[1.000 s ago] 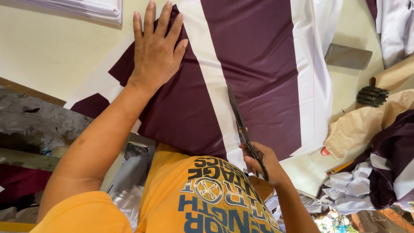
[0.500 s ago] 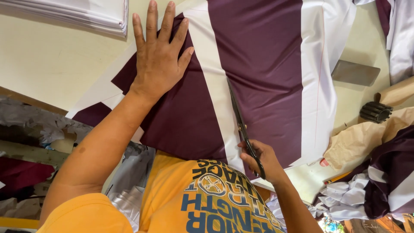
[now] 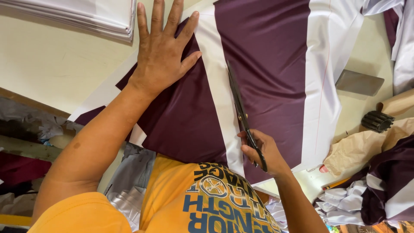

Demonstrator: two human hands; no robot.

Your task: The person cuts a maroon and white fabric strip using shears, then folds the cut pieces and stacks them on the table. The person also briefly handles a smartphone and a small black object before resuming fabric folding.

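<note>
The left hand point(image 3: 161, 60) lies flat on the maroon-and-white striped fabric point(image 3: 267, 77); the right hand's point(image 3: 263, 151) grip closes on long black steel scissors point(image 3: 239, 110). Loose cloth could likely bunch, so the cut wanders off the stripe.

The top edge cuts off the fingertips of the left hand point(image 3: 161, 56) and the far end of the maroon-and-white striped fabric point(image 3: 267, 64). The near end of that fabric disappears beneath the person's orange shirt point(image 3: 194, 203). The handles of the black scissors point(image 3: 243, 118) are mostly hidden inside the right hand point(image 3: 263, 153), so the finger loops cannot be made out. A stack of white sheets point(image 3: 86, 15) runs off the top edge. The heap of cloth point(image 3: 379, 185) on the right runs past the frame.
</note>
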